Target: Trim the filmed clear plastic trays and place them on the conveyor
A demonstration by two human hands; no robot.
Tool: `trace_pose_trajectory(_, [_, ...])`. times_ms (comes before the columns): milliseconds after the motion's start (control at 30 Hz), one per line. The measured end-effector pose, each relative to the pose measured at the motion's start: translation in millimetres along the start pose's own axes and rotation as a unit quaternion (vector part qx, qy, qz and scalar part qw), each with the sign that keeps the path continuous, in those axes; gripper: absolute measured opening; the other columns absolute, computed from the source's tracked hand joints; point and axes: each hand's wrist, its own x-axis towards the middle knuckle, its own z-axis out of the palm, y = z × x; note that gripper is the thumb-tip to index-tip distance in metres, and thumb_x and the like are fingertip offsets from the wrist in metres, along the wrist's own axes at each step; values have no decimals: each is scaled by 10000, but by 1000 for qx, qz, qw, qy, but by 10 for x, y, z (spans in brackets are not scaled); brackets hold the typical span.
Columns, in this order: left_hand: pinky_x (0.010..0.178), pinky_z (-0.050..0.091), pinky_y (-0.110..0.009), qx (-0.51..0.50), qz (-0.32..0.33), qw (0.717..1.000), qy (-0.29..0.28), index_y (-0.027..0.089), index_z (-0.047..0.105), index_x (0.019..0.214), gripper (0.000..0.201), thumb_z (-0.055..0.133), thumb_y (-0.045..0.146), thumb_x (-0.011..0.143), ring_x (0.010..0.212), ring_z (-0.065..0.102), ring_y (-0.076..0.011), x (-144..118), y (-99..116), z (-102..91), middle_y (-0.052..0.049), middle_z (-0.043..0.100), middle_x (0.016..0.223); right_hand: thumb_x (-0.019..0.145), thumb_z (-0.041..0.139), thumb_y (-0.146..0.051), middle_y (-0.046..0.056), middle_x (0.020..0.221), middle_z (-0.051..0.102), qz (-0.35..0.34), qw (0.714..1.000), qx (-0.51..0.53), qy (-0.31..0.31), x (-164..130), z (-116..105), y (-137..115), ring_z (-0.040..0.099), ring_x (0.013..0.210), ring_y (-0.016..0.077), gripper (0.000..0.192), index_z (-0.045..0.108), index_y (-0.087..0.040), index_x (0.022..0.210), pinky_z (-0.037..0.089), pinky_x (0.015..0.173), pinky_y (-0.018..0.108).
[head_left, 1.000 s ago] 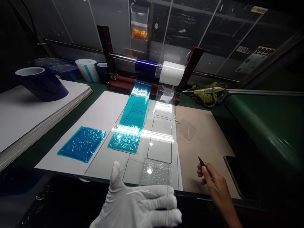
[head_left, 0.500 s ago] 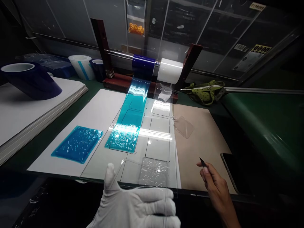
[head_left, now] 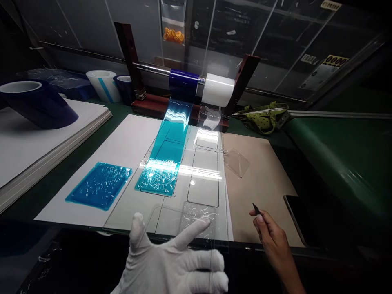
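My left hand (head_left: pixel 171 261), in a white glove, is at the front edge of the table. A clear thin panel (head_left: pixel 171 212) with rounded corners lies across its palm and fingers, the thumb at the panel's left side. The index finger stretches over the panel, near a crinkled clear film piece (head_left: pixel 197 214). My bare right hand (head_left: pixel 272 237) pinches a small dark pointed blade (head_left: pixel 255 208) above the brown board. Ahead, a blue film strip (head_left: pixel 170 151) runs from its roll (head_left: pixel 183 83) down onto a glass plate with outlined rectangles (head_left: pixel 203 177).
A cut blue film piece (head_left: pixel 99 185) lies on white paper at left. Beside it are a paper stack (head_left: pixel 45 139) and a large blue roll (head_left: pixel 38 104). A white roll (head_left: pixel 219 87) shares the wooden stand (head_left: pixel 150 104). A phone (head_left: pixel 297 220) and green pouch (head_left: pixel 263 116) are at right.
My left index finger has lifted away from the other fingers and stretched forward over the panel. My right hand, with the blade, has shifted slightly left.
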Motion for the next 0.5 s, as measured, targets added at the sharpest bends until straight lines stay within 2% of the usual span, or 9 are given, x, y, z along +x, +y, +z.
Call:
trace_pose_trajectory(133, [936,476,-443,-5,-5,1000,-8,183,566,1287,746,486,720,776,1121,616,-285,-15,29,-23,-129,643,1233,912,369,-588,-46,651,420,7,1000,-9,-3,-7,0,-7,404,534,132,490,561,-212,1161,343,542,264])
trace_pose_trajectory(233, [846,514,-396,3,-29,1000,1,99,507,1328,809,427,712,806,1159,591,-294,-39,66,-82,-150,580,1312,911,371,-590,-47,643,410,6,1000,-11,-4,-21,2,-19,394,530,133,490,564,-213,1159,337,526,261])
trace_pose_trajectory(333, [993,397,-542,49,-37,998,26,102,437,1382,918,422,774,756,1245,510,-356,-55,69,-121,-177,478,1408,913,371,-594,-52,636,395,10,1000,-9,-5,-23,10,-18,373,517,125,494,558,-216,1169,328,510,253])
trace_pose_trajectory(400, [1042,287,-646,67,-17,997,23,81,424,1388,1080,403,875,656,1294,432,-416,-58,53,-119,-213,437,1431,910,378,-598,-42,648,424,11,1000,4,-3,-20,10,-29,398,533,128,497,566,-208,1154,349,512,250])
trace_pose_trajectory(500, [1058,267,-668,93,27,995,9,52,402,1397,1274,410,960,503,1322,364,-453,-65,54,-119,-237,430,1423,890,412,-612,-8,697,496,18,999,48,-2,-56,-5,-104,467,580,140,505,592,-187,1095,401,519,247])
